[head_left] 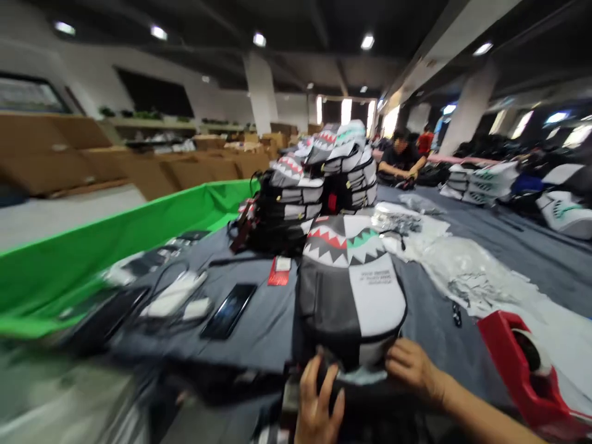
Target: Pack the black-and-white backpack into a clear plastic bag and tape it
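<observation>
In front of me, a grey and white backpack lies with its bottom end toward me. A shark-mouth pattern of red and teal bands over white teeth crosses its far end. My left hand is at its near left corner, fingers bent over dark fabric there; the thumb is hidden. At the near right corner, my right hand grips the bottom edge between curled fingers and thumb. Just beyond lies a red tag with a white label. A dark phone rests to the left.
Stacked similar backpacks stand behind. A red tape dispenser is at the right, beside clear plastic bags. White chargers and cables lie left, near a green sheet barrier. A co-worker sits across the table.
</observation>
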A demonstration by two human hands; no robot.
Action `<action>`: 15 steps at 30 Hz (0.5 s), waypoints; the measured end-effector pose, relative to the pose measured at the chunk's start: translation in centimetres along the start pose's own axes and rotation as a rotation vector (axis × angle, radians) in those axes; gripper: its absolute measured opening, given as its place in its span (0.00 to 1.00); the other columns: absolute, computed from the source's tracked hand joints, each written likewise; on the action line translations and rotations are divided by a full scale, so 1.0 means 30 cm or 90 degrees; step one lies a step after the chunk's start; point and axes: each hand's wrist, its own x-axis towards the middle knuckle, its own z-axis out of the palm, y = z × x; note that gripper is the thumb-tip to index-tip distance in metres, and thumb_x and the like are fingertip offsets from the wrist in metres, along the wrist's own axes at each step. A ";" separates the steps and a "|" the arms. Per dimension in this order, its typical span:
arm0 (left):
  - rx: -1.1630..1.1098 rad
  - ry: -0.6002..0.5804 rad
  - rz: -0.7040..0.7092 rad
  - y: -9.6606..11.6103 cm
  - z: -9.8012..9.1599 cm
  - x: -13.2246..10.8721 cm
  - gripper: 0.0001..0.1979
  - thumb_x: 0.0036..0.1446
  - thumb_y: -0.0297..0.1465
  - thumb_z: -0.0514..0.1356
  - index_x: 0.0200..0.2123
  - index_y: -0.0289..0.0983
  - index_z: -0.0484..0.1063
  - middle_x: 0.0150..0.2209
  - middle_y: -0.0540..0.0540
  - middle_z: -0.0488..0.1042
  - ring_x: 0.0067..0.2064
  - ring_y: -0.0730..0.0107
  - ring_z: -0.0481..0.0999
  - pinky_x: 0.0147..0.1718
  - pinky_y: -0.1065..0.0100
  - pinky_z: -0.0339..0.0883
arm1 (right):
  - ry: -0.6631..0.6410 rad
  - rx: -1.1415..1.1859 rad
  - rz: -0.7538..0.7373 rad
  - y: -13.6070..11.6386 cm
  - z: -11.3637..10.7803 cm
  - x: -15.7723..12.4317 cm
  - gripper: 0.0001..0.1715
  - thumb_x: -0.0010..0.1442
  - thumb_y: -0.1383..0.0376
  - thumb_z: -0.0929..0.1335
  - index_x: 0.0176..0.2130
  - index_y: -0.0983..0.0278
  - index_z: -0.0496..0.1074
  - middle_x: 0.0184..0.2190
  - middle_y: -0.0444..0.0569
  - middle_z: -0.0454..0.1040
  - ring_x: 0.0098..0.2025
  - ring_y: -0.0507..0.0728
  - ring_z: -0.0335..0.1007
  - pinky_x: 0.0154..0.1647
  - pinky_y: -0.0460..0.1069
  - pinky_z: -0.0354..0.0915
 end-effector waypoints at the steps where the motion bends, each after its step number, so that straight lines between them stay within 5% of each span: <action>1: -0.010 -0.019 -0.025 0.017 -0.025 0.009 0.18 0.62 0.25 0.56 0.55 0.38 0.68 0.61 0.34 0.64 0.61 0.51 0.69 0.50 0.54 0.76 | -0.011 0.014 0.004 0.002 -0.010 0.007 0.17 0.72 0.65 0.58 0.31 0.62 0.68 0.26 0.47 0.70 0.28 0.55 0.63 0.27 0.50 0.61; 7: -0.070 -0.048 0.080 -0.009 -0.084 0.135 0.14 0.62 0.26 0.53 0.49 0.32 0.70 0.47 0.38 0.75 0.59 0.55 0.70 0.55 0.56 0.72 | -0.045 0.052 0.015 0.022 -0.011 0.001 0.10 0.71 0.65 0.63 0.37 0.64 0.70 0.31 0.50 0.74 0.35 0.56 0.65 0.37 0.50 0.63; 15: -0.130 -0.029 0.300 -0.105 -0.061 0.218 0.09 0.57 0.22 0.56 0.39 0.36 0.73 0.33 0.45 0.79 0.40 0.66 0.80 0.47 0.65 0.77 | -0.018 -0.011 0.030 0.010 0.024 0.006 0.22 0.73 0.69 0.54 0.29 0.63 0.65 0.25 0.45 0.67 0.28 0.53 0.58 0.29 0.49 0.55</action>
